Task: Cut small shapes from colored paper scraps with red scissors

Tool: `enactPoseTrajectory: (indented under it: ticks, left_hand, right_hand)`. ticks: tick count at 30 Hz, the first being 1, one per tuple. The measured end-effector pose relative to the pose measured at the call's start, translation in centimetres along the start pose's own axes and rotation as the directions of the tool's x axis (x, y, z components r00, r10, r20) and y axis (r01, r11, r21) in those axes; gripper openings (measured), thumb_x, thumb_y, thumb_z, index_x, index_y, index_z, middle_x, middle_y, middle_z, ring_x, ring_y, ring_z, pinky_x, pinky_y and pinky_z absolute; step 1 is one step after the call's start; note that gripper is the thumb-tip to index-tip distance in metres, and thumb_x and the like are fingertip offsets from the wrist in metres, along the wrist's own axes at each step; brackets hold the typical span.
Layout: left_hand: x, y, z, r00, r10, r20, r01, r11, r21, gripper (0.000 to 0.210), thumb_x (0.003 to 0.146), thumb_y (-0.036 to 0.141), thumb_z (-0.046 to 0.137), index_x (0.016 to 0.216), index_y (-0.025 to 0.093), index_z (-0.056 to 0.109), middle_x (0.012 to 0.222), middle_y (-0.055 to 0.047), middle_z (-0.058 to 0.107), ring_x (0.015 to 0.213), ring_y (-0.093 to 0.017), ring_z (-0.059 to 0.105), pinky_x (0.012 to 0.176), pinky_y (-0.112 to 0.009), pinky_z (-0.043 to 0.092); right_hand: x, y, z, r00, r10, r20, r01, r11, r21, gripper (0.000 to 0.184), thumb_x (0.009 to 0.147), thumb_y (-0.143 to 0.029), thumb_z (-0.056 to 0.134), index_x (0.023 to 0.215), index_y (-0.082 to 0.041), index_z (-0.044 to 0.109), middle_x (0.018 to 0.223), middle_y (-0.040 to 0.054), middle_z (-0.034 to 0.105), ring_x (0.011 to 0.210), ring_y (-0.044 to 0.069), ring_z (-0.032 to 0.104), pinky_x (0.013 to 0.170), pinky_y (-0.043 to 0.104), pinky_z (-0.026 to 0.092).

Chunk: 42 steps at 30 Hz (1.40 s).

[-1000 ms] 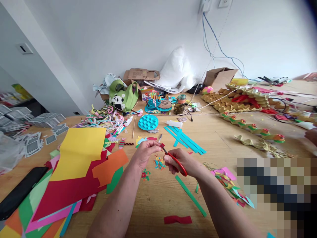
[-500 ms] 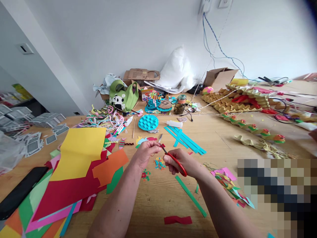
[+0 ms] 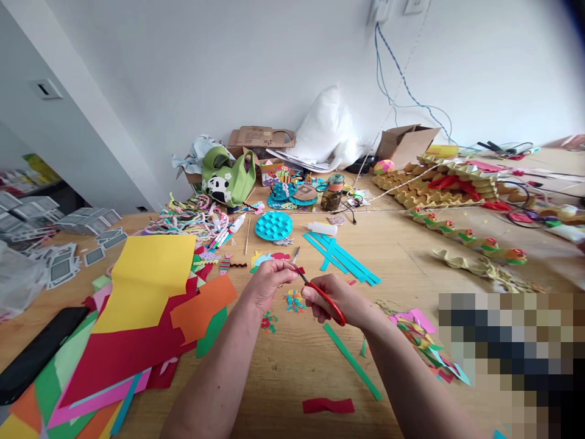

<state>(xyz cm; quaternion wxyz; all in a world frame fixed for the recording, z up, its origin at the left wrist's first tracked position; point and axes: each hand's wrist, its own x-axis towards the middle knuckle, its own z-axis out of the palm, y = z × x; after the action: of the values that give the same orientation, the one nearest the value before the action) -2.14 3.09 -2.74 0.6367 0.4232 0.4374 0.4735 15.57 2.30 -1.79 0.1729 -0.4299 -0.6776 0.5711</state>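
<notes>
Right hand [image 3: 339, 292] gripping red-handled scissors [image 3: 331, 303], blades pointing away-left. Left hand [image 3: 272, 280] pinched at blade tips; piece between too small to tell. Both nearly unmoved since second ago. Co-worker's hand [image 3: 582, 245] slipped almost out, right edge.

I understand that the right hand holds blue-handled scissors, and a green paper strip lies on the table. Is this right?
Not entirely: the scissors are red-handled, not blue-handled, as the head view shows. The right hand does hold them, and a green paper strip lies on the table.
</notes>
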Motion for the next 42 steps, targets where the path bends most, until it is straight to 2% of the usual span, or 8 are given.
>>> enactPoseTrajectory:
  ticks: [9,12,14,16,18,25,34,42]
  left_hand:
    - [0.0,0.2,0.3,0.997,-0.068,-0.028,0.063,0.983,-0.174,0.015,0.057,0.021,0.070,0.070,0.013,0.067,0.073,-0.004,0.063,0.071,-0.015,0.056,0.068,-0.029,0.041]
    - [0.2,0.2,0.7,0.988,-0.078,-0.133,0.044,0.969,-0.243,0.021,0.060,0.024,0.068,0.078,0.015,0.065,0.082,-0.005,0.064,0.073,-0.014,0.056,0.068,-0.028,0.042]
    - [0.2,0.2,1.0,0.948,-0.001,-0.319,-0.073,0.973,-0.221,0.021,0.060,0.023,0.067,0.080,0.017,0.062,0.085,-0.003,0.062,0.074,-0.013,0.056,0.068,-0.027,0.041]
    - [0.3,0.1,1.4,0.858,0.126,-0.497,-0.208,0.972,-0.111,0.019,0.061,0.023,0.066,0.078,0.018,0.060,0.081,0.000,0.060,0.074,-0.012,0.054,0.069,-0.026,0.040]
    - [0.2,-0.1,1.8,0.803,0.220,-0.554,-0.265,0.964,-0.001,0.014,0.062,0.024,0.066,0.074,0.019,0.061,0.074,0.001,0.058,0.072,-0.013,0.052,0.069,-0.026,0.039]
    - [0.0,-1.5,3.3,0.917,0.162,-0.364,-0.193,0.980,-0.049,0.012,0.058,0.027,0.070,0.060,0.016,0.066,0.068,-0.002,0.062,0.074,-0.017,0.055,0.074,-0.030,0.040]
    - [-0.1,-1.2,3.4,0.900,0.149,-0.409,-0.210,0.972,-0.108,0.012,0.054,0.024,0.073,0.062,0.016,0.067,0.068,-0.001,0.063,0.070,-0.015,0.054,0.070,-0.028,0.039]
    - [0.0,-1.0,3.4,0.884,0.167,-0.437,-0.232,0.968,-0.100,0.013,0.052,0.024,0.074,0.060,0.016,0.068,0.075,-0.003,0.063,0.078,-0.018,0.058,0.077,-0.030,0.041]
  right_hand:
    - [0.0,0.0,0.1,1.000,-0.006,-0.026,0.007,0.999,0.051,0.049,0.075,-0.063,0.059,0.065,-0.015,0.053,0.054,0.0015,0.058,0.045,0.012,0.057,0.039,0.019,0.038]
    - [0.0,-0.2,0.1,0.999,-0.008,-0.043,0.011,0.998,0.065,0.050,0.075,-0.064,0.058,0.064,-0.015,0.054,0.053,0.0017,0.058,0.044,0.012,0.056,0.038,0.019,0.037]
    - [0.0,-0.3,0.1,0.998,-0.005,-0.060,0.010,0.997,0.083,0.050,0.075,-0.064,0.057,0.064,-0.015,0.053,0.052,0.0014,0.058,0.044,0.011,0.055,0.039,0.019,0.037]
    - [0.0,-0.3,0.1,0.996,0.003,-0.089,0.006,0.995,0.100,0.050,0.076,-0.064,0.056,0.064,-0.015,0.053,0.052,0.0012,0.058,0.043,0.011,0.055,0.040,0.019,0.038]
    - [0.1,-0.3,0.1,0.993,0.010,-0.117,0.004,0.993,0.116,0.049,0.076,-0.063,0.057,0.065,-0.015,0.053,0.051,0.0011,0.058,0.043,0.011,0.055,0.040,0.020,0.038]
    - [0.5,-0.1,0.4,0.988,-0.008,-0.152,0.035,0.983,0.179,0.047,0.076,-0.060,0.059,0.066,-0.015,0.054,0.050,0.0002,0.057,0.041,0.011,0.054,0.041,0.020,0.039]
    - [0.7,0.6,0.7,0.991,-0.027,-0.131,0.045,0.990,0.137,0.047,0.078,-0.059,0.057,0.063,-0.015,0.054,0.049,0.0018,0.058,0.040,0.011,0.052,0.036,0.020,0.034]
    - [0.8,0.8,0.8,0.990,-0.019,-0.142,0.035,0.993,0.112,0.045,0.079,-0.059,0.056,0.064,-0.016,0.054,0.049,0.0017,0.058,0.040,0.011,0.052,0.037,0.021,0.036]
